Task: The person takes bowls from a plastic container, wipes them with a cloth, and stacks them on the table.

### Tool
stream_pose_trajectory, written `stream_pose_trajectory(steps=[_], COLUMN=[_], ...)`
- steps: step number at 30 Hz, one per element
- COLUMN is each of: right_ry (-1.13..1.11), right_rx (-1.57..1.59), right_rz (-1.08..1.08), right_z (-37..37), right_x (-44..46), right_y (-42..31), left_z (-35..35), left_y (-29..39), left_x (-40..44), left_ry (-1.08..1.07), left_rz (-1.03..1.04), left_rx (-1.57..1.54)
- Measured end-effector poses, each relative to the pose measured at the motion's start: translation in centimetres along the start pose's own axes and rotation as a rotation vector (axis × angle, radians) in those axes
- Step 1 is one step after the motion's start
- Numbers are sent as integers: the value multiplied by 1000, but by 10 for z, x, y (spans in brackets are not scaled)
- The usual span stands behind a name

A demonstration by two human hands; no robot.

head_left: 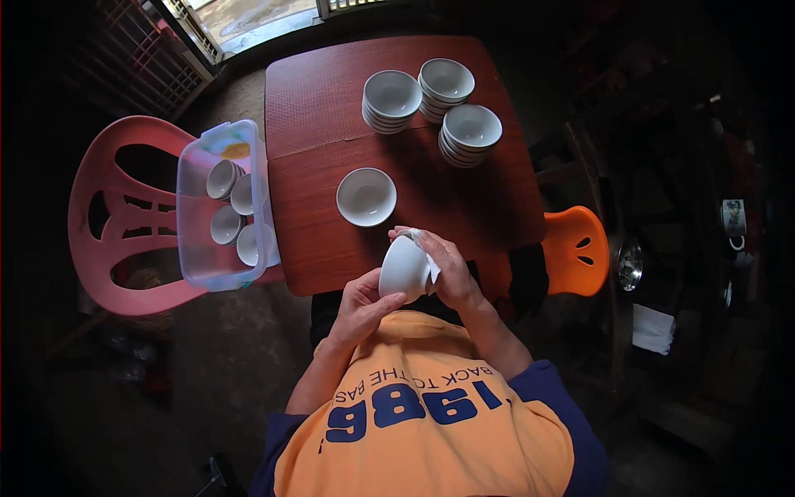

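Note:
Close to my body, just off the table's near edge, a white bowl [401,269] is tilted on its side between my hands. My left hand [361,304] grips it from the left and below, thumb along its side. A white cloth [431,267] is in my right hand [445,269], pressed against the bowl's rim and outer wall; part of the cloth is hidden by the fingers. Another white bowl [367,197] stands upright on the red-brown table [310,178], just beyond my hands.
At the table's far right stand three stacks of white bowls [392,99]. A clear plastic bin [193,240] with several bowls rests on a pink chair [103,248] to the left. An orange chair [577,253] stands at the right, near a metal bowl [629,265].

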State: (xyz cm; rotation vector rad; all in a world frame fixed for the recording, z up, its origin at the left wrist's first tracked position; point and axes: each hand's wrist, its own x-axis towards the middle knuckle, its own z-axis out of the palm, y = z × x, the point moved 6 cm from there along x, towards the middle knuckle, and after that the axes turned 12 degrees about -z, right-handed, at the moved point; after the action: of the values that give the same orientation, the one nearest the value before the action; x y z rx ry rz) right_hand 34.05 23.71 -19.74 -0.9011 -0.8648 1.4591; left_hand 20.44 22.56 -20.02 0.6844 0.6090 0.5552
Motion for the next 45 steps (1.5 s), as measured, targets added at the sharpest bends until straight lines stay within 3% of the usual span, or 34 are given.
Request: stream_pose_trajectory(steps=[1,3,4,6,7,9,10,13,14,16,19,20,22,23,25,26,29,31,34,37,38,39,40,42,43,45], right_ry=[0,0,-151,-308,-243,-172,-111,-205,-208,2,-276,-318,-191,-141,-40,-52,61,96,-20,-118,-196,-273,-312,-231,-112,-118], right_rx=[1,-719,-1064,-1343,-1295,-898,-546,-6,-5,-450,-1254,-1302,-932,-676,122,403,568,577,-69,-1057,-1163,-1269,-1285,-1200,-919,-396], right_rz=[0,-375,-582,-692,-738,-671,-343,20,19,-103,-677,-722,-596,-373,78,196,307,263,-59,-626,-673,-719,-745,-689,-620,-89], right_z=[2,23,41,64,61,18,-1,-19,-12,-1,49,58,33,18,-2,8,14,6,0,38,52,65,68,52,33,1], right_x=[-4,-12,-19,-26,-21,-5,6,7,6,-1,-13,-15,-8,1,4,1,-7,-3,4,-10,-16,-21,-24,-16,-8,7], right_y=[3,-31,-41,-43,-50,-15,-2,32,26,-6,-42,-45,-30,-24,17,25,28,29,2,-34,-36,-39,-38,-30,-21,5], left_z=[0,-1,-2,-8,-8,-3,5,10,9,8,0,-4,-9,-4,2,2,-1,2,13,-4,-4,-4,-5,-9,-9,1], left_y=[-1,-2,-2,-9,-13,-15,-12,-7,-6,-6,-8,-8,-11,-10,-6,-6,-5,3,15,-1,-1,3,7,-4,-8,-7], left_x=[-1,-1,0,-2,-3,-3,-3,-4,-3,-3,-1,-4,-5,-6,-6,-5,-4,3,0,2,2,1,-1,-3,-3,-3], left_ry=[5,19,30,1,-28,-23,-13,-28,-21,-9,16,0,-36,-39,-28,-29,-14,0,30,55,91,110,128,96,78,67], left_rz=[-5,8,22,-10,-43,-78,-78,-83,-62,-44,-16,-28,-75,-77,-64,-61,-9,96,-51,-68,-35,18,71,-54,-107,-123], left_rx=[31,83,137,218,299,340,370,350,326,296,254,302,384,382,363,367,289,533,447,396,275,375,475,438,469,534])
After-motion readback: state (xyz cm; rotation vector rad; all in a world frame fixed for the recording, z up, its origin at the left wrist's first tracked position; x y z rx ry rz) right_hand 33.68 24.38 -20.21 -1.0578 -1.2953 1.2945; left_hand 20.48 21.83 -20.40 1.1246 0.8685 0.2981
